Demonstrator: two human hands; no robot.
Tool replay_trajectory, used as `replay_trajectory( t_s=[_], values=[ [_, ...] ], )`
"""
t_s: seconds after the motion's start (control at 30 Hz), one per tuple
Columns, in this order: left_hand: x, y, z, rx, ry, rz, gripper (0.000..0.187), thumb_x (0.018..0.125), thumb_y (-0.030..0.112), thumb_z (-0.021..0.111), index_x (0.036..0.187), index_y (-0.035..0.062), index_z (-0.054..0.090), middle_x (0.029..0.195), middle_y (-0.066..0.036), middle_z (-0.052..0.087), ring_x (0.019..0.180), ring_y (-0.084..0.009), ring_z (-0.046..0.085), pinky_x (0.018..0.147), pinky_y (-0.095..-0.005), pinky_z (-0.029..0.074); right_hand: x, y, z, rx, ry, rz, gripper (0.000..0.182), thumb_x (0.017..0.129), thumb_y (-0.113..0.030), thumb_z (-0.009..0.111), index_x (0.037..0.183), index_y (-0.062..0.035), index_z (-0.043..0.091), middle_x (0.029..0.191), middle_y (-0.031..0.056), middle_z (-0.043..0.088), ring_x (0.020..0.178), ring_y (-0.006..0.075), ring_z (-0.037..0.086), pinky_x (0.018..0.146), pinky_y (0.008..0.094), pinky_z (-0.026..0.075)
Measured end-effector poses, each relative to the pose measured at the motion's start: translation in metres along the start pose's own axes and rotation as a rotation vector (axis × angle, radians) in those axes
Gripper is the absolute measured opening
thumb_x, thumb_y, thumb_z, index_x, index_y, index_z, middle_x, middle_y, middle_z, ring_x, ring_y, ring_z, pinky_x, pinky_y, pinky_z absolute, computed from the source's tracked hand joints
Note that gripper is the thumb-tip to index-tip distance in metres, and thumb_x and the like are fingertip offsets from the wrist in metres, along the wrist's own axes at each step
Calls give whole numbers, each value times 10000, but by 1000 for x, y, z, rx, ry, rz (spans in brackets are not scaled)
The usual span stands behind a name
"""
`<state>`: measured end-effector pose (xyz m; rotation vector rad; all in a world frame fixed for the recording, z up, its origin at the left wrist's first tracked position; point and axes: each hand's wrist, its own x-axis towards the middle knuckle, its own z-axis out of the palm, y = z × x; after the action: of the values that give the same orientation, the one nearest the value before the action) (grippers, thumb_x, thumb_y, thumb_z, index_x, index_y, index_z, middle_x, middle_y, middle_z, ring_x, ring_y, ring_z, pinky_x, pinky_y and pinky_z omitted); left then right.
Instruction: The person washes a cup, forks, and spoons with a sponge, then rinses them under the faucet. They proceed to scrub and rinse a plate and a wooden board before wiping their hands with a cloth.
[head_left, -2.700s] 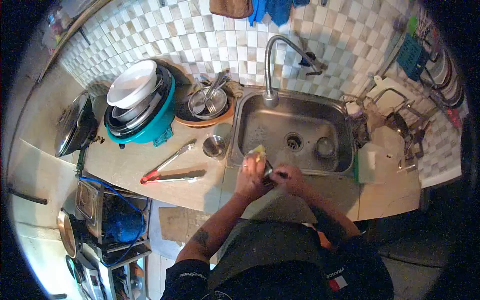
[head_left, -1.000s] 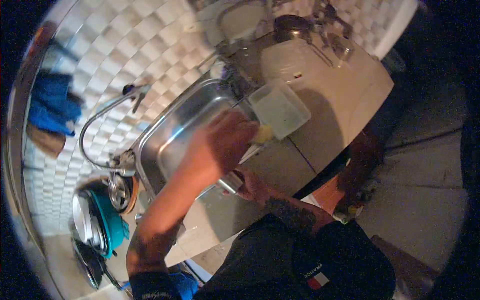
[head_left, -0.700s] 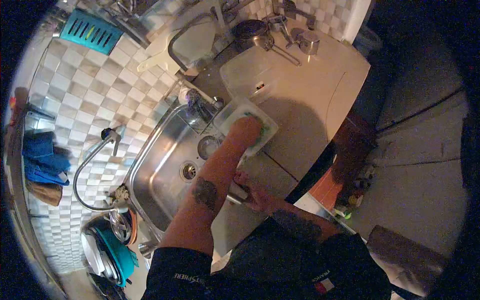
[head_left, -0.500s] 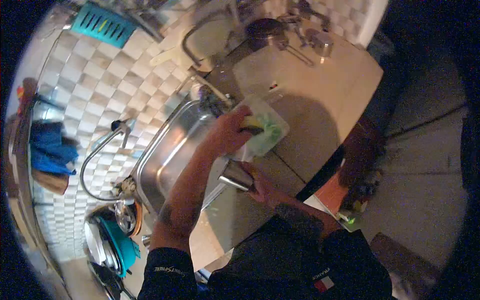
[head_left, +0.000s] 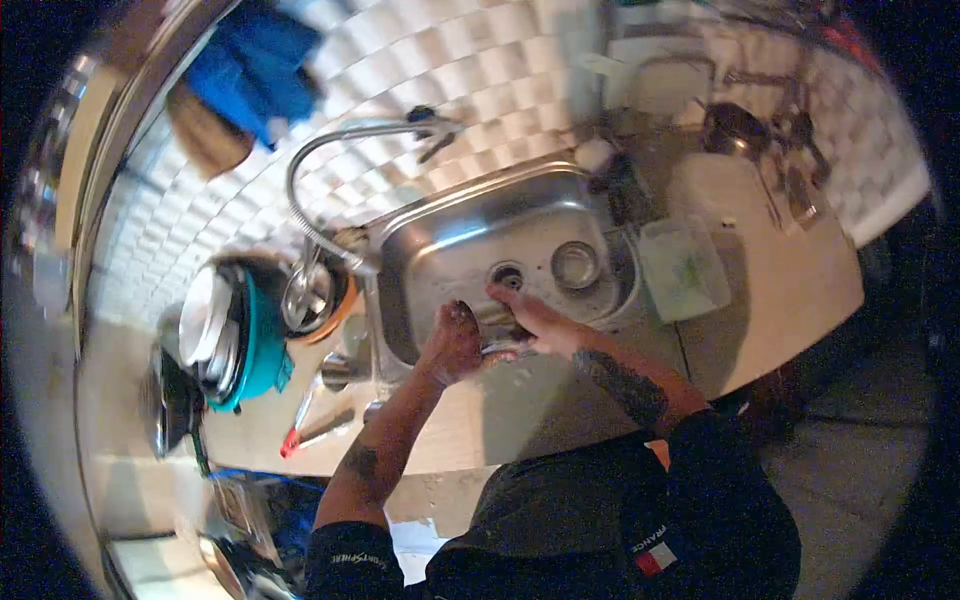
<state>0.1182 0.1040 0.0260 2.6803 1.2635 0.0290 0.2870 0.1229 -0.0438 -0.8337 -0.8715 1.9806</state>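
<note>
Over the front of the steel sink (head_left: 470, 235), my right hand (head_left: 540, 318) is wrapped round a metal cup (head_left: 494, 318), which lies tilted on its side. My left hand (head_left: 455, 345) is closed against the cup's left end. Its fingers hide most of what they hold; a dark edge at the fingertips fits the sponge seen in that hand earlier. Behind the hands the drain (head_left: 508, 276) shows. A small round clear bowl (head_left: 576, 265) sits on the sink floor, right of the drain.
A plastic container (head_left: 685, 270) with something green in it stands right of the sink. The faucet (head_left: 300, 165) arches over the left side. A teal basin (head_left: 262, 350) of dishes, a red-tipped utensil (head_left: 292, 440) and a metal cup (head_left: 338, 372) are at left. A pan (head_left: 733, 128) lies back right.
My left hand has left the plastic container with the sponge and come to the cup. My right hand has brought the cup over the sink. The view has turned left.
</note>
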Motion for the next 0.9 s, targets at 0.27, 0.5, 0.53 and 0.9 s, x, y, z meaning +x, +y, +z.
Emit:
replay_trajectory(
  t_s=[0.27, 0.5, 0.53, 0.9],
  values=[
    [7, 12, -25, -1508, 507, -676, 413, 939, 329, 583, 1025, -72, 622, 892, -177, 632, 825, -203, 588, 733, -378, 473, 12, -66, 34, -987, 88, -924, 228, 825, -222, 647, 894, -8, 605, 857, 170, 618, 773, 311, 621, 709, 393, 496],
    [4, -41, 37, -694, 486, -144, 264, 837, 143, 695, 1039, -20, 646, 901, -207, 663, 809, -329, 655, 730, -436, 503, -8, -57, 24, -1085, -45, -718, 444, 829, -312, 701, 1151, -47, 550, 1070, 166, 568, 979, 295, 600, 790, 374, 507],
    [9, -44, 44, -652, 454, -163, 266, 840, 145, 691, 1044, -20, 646, 905, -218, 661, 816, -333, 655, 734, -436, 502, -20, -62, 31, -1272, -21, -830, 484, 820, -309, 717, 1199, -67, 538, 1129, 177, 556, 1027, 314, 588, 822, 392, 507],
    [50, -13, 31, -1334, 497, -559, 372, 838, 345, 706, 965, 1, 643, 887, -177, 658, 851, -235, 638, 816, -376, 483, -27, 22, -12, -904, 416, -70, 662, 837, -461, 666, 1309, -68, 419, 1241, 127, 548, 1091, 319, 568, 899, 423, 494]
  ],
)
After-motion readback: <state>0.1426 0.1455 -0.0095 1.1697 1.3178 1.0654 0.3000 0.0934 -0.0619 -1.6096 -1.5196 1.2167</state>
